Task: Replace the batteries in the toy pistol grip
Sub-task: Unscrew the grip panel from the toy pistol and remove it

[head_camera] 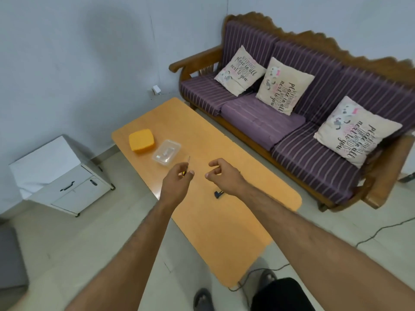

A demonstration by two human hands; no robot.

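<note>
Gripping a screwdriver [186, 167] with a yellow-and-black handle, the left hand [177, 179] hovers over the orange table [224, 232]; the right hand [221, 173] hangs beside it, fingers loosely curled around nothing. The dark toy pistol grip [218, 194] lies on the table, mostly hidden under the right wrist. Farther off sit a clear container [166, 153] and its orange lid [141, 140]. Sofa cushions [285, 86] read "place in all the world is next to you".

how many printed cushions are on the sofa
3. One cushion leans at the sofa's left end, a second right beside it, a third farther right. None look hidden.
</note>
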